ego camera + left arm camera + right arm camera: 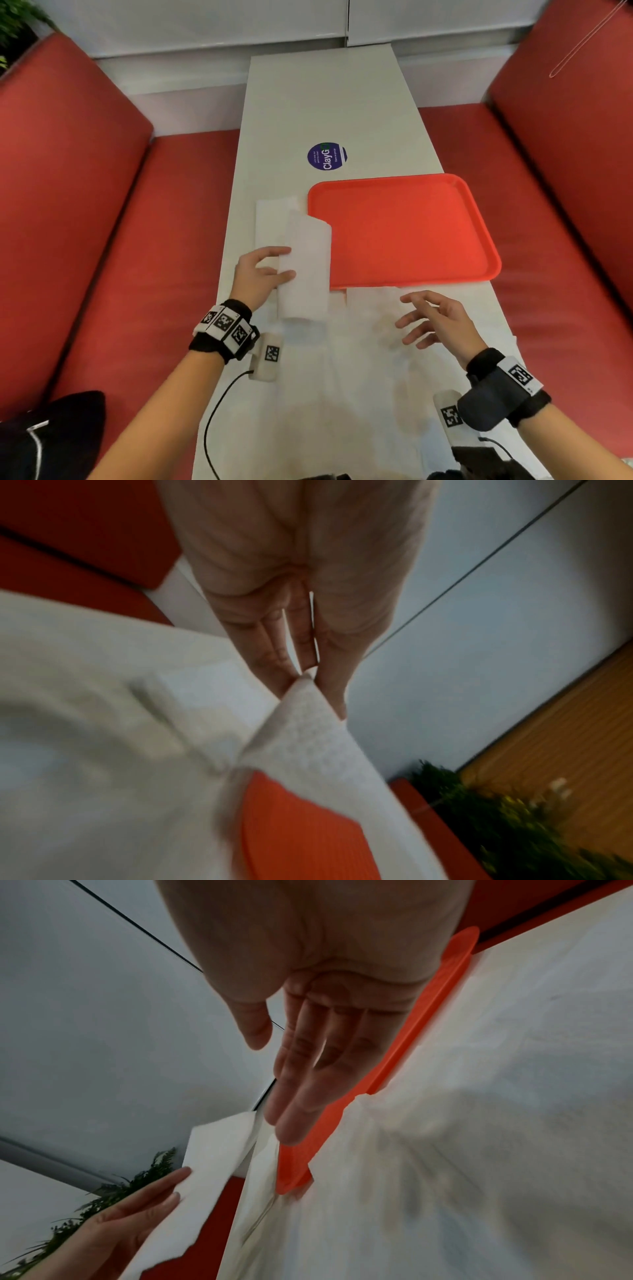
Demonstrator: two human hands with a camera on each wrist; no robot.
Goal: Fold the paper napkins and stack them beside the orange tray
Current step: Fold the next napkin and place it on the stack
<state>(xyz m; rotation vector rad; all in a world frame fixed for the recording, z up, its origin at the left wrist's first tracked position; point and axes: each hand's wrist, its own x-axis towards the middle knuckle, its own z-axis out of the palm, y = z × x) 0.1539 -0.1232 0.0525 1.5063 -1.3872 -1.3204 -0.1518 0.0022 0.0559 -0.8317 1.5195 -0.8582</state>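
- Your left hand (261, 274) pinches the folded napkin (306, 270) at its left edge, thumb on top and fingers under; that grip holds the paper clear of the surface (318, 102), its long axis running away from you, alongside the left rim of the orange tray (404, 233)
- The coming move, as I judge it, turns on this: the stack of folded napkins (270, 222) lies just beyond and slightly left of your grip, beside the tray's left edge, so the held napkin goes forward along its own long axis (your left hand is far nearer than the right)
- Your right hand (435, 320) hovers with fingers spread and relaxed, holding nothing, over the unfolded napkins (373, 359) lying on the near part of the surface
- The head view gives the whole layout, stack, tray and both hands; the left wrist view shows only the pinch close up, with the napkin's corner between your fingers (274, 653), and is blurred
- The right wrist view shows the napkin's far end curling loose past the tray rim (404, 1053), which the left wrist view does not
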